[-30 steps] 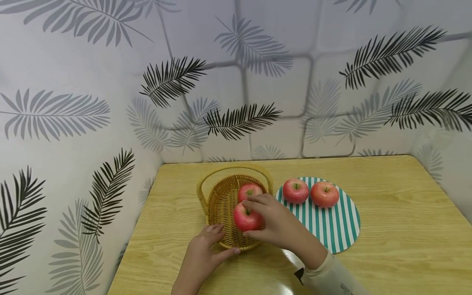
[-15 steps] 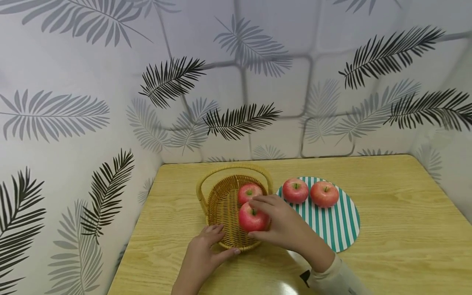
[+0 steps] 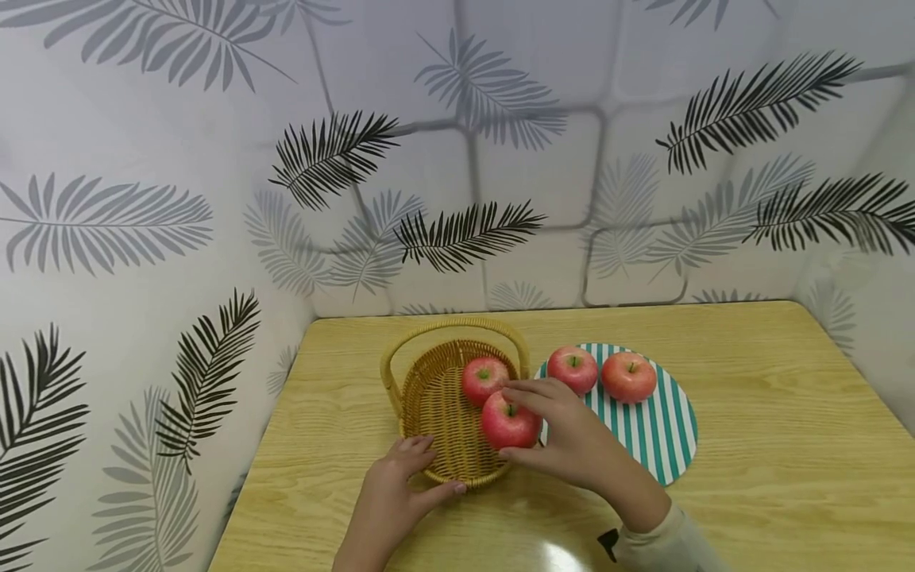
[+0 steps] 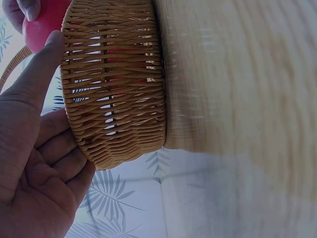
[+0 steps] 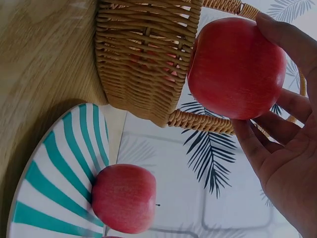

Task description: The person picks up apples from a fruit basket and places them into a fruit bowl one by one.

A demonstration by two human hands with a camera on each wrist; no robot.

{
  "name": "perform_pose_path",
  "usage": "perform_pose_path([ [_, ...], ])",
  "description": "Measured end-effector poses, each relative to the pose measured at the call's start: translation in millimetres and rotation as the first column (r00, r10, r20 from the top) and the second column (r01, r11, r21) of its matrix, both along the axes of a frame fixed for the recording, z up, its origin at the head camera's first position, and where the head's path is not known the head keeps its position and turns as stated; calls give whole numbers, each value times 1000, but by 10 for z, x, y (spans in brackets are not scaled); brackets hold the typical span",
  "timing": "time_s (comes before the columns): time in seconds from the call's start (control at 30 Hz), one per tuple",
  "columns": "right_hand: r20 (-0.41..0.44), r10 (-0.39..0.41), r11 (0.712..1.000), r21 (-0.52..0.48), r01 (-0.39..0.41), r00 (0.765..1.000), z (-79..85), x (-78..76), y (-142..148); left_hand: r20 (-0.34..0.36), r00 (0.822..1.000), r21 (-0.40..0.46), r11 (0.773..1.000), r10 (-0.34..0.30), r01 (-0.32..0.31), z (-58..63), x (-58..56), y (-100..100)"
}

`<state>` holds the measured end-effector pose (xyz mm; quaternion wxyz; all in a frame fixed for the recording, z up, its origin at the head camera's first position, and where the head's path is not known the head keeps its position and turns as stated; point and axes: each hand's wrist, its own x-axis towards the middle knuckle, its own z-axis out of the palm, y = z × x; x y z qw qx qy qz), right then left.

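Observation:
In the head view, a round wicker basket (image 3: 445, 429) with an arched handle stands on the table. My left hand (image 3: 389, 496) holds its near left rim, thumb along the front edge; the left wrist view shows the fingers bent at the rim of the basket (image 4: 116, 84). A red apple (image 3: 509, 423) is gripped between the thumb and fingers of my right hand (image 3: 572, 437), above the basket's right rim. The right wrist view shows this apple (image 5: 237, 69) raised at the level of the basket's opening. Another apple (image 3: 484, 380) lies inside the basket, at the back right.
Right of the basket lies a round mat (image 3: 661, 429) with green and white stripes. Two apples, one on the left (image 3: 572, 369) and one on the right (image 3: 629, 376), sit on its far part. The wooden table (image 3: 772, 429) meets a leaf-patterned wall (image 3: 643, 262) behind.
My right hand has moved to the right with the apple, from over the basket's middle to its right rim. The left hand, basket and other apples have stayed in place.

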<state>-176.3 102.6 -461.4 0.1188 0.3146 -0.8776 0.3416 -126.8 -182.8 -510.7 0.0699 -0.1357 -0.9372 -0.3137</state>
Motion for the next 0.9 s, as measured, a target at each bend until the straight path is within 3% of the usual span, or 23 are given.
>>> perform_pose_path([
  [0.53,12,-55,997,-51,56,998,-110,27,229,-6,1000,0,1000,9,-9,-34,5,-14],
  [0.9,-36,-87,994,-64,84,996,-125,17,406,14,1000,10,1000,6,-6,-33,6,-17],
])
